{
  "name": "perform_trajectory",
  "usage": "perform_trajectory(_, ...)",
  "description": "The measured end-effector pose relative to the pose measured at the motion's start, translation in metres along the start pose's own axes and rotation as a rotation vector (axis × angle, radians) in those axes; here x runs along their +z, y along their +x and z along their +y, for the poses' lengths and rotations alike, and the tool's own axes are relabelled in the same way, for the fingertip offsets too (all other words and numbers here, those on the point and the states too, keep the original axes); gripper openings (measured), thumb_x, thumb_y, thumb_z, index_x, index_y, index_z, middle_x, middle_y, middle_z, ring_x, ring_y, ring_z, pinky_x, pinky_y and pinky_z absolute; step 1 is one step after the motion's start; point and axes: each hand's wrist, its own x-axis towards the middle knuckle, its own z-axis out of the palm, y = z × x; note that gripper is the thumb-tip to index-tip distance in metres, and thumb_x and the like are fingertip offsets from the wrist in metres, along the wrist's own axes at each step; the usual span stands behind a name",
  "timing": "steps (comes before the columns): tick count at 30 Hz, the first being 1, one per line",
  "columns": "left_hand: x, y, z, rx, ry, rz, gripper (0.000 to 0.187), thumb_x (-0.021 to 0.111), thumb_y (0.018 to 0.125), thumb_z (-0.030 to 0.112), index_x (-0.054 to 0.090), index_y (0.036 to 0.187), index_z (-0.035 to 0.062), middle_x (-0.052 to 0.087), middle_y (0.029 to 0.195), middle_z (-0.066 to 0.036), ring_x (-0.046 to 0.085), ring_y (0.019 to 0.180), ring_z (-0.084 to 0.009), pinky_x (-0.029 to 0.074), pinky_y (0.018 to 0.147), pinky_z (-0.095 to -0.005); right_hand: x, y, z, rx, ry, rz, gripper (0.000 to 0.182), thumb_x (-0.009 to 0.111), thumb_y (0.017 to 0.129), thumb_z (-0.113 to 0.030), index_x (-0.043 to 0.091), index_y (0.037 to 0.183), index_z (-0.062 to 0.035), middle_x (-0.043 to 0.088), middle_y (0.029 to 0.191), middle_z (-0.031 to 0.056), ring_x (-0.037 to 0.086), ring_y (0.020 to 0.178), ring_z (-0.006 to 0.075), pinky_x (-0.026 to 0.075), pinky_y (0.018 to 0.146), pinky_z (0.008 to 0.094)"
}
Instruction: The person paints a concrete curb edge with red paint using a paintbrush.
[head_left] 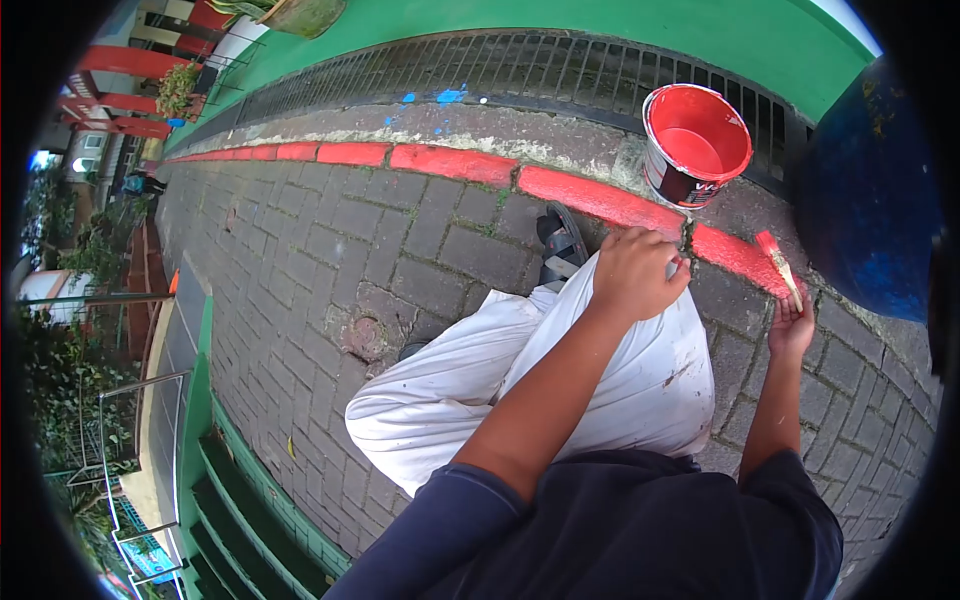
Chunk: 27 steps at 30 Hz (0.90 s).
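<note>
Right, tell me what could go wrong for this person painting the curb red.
The open paint bucket stands on the curb ledge beside a drain grate; a knock could likely tip red paint into it. The right hand holds the brush against the curb close to the white trousers, which may pick up wet paint. The left hand rests on the knee near the fresh red edge and could smear it.

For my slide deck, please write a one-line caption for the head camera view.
Right hand holds a paintbrush on the red kerb; left hand rests on the knee, red paint bucket nearby.
</note>
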Motion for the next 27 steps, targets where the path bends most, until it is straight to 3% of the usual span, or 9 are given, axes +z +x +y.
perform_trajectory(3, -0.002, 0.000, 0.002, -0.025, -0.007, -0.015, 0.022, 0.067, 0.083, 0.032, 0.070, 0.077, 0.0107, 0.070, 0.090, -0.005, 0.064, 0.096, -0.0259, 0.048, 0.083, -0.0436, -0.002, 0.003, -0.001, 0.005, -0.003, -0.057, 0.029, 0.053, 0.103, -0.027, 0.065, 0.120, -0.0074, 0.069, 0.089, 0.0033, 0.067, 0.084, 0.0148, 0.057, 0.088, 0.0320)
perform_trajectory(6, -0.002, 0.000, 0.002, -0.036, 0.000, -0.017, 0.023, 0.066, 0.083, 0.032, 0.070, 0.076, 0.0106, 0.069, 0.089, -0.005, 0.064, 0.095, -0.0261, 0.048, 0.083, -0.0440, -0.001, 0.008, 0.002, 0.001, -0.023, -0.022, 0.030, 0.058, 0.100, -0.030, 0.063, 0.122, -0.0095, 0.064, 0.091, 0.0028, 0.062, 0.085, 0.0158, 0.055, 0.089, 0.0342)
perform_trajectory(11, -0.002, -0.001, 0.002, -0.047, -0.022, -0.008, 0.023, 0.066, 0.082, 0.032, 0.071, 0.076, 0.0105, 0.069, 0.088, -0.005, 0.064, 0.095, -0.0257, 0.047, 0.083, -0.0441, -0.011, 0.018, 0.005, -0.029, -0.143, -0.058, 0.034, 0.059, 0.100, -0.030, 0.060, 0.126, -0.0077, 0.066, 0.094, 0.0054, 0.064, 0.086, 0.0164, 0.055, 0.088, 0.0346)
perform_trajectory(15, -0.004, -0.002, -0.001, -0.032, -0.012, 0.021, 0.022, 0.066, 0.081, 0.032, 0.072, 0.077, 0.0110, 0.069, 0.088, -0.005, 0.064, 0.095, -0.0255, 0.047, 0.083, -0.0443, -0.025, 0.023, 0.002, -0.007, -0.199, -0.049, 0.037, 0.060, 0.099, -0.031, 0.059, 0.128, -0.0082, 0.068, 0.096, 0.0054, 0.064, 0.084, 0.0157, 0.054, 0.082, 0.0317)
perform_trajectory(18, -0.001, -0.002, 0.000, -0.029, -0.013, 0.021, 0.022, 0.067, 0.081, 0.032, 0.072, 0.078, 0.0109, 0.069, 0.089, -0.005, 0.064, 0.096, -0.0256, 0.047, 0.084, -0.0442, -0.028, 0.022, 0.003, -0.049, -0.260, -0.058, 0.036, 0.063, 0.098, -0.031, 0.062, 0.124, -0.0061, 0.069, 0.094, 0.0058, 0.064, 0.079, 0.0155, 0.054, 0.075, 0.0296)
perform_trajectory(21, 0.006, 0.001, -0.004, 0.036, 0.015, 0.039, 0.021, 0.068, 0.082, 0.031, 0.071, 0.079, 0.0100, 0.071, 0.091, -0.005, 0.066, 0.091, -0.0271, 0.050, 0.076, -0.0441, -0.030, 0.021, -0.005, -0.159, -0.471, -0.052, 0.029, 0.066, 0.096, -0.030, 0.070, 0.109, -0.0039, 0.068, 0.079, 0.0060, 0.063, 0.063, 0.0156, 0.054, 0.061, 0.0292)
perform_trajectory(24, 0.005, 0.003, -0.002, 0.046, -0.024, 0.015, 0.018, 0.069, 0.084, 0.025, 0.072, 0.083, 0.0083, 0.072, 0.090, -0.006, 0.067, 0.088, -0.0290, 0.051, 0.075, -0.0422, -0.052, 0.027, -0.044, -0.253, -0.527, 0.058, 0.026, 0.066, 0.095, -0.025, 0.071, 0.104, -0.0010, 0.068, 0.076, 0.0083, 0.064, 0.058, 0.0159, 0.056, 0.057, 0.0303)
perform_trajectory(27, 0.014, 0.002, -0.007, 0.043, -0.059, 0.007, 0.022, 0.069, 0.082, 0.031, 0.072, 0.083, 0.0099, 0.072, 0.095, -0.005, 0.067, 0.095, -0.0272, 0.050, 0.079, -0.0433, -0.064, 0.017, -0.085, -0.370, -0.695, 0.161, 0.024, 0.066, 0.095, -0.021, 0.071, 0.102, 0.0013, 0.068, 0.075, 0.0090, 0.064, 0.057, 0.0153, 0.055, 0.053, 0.0290)
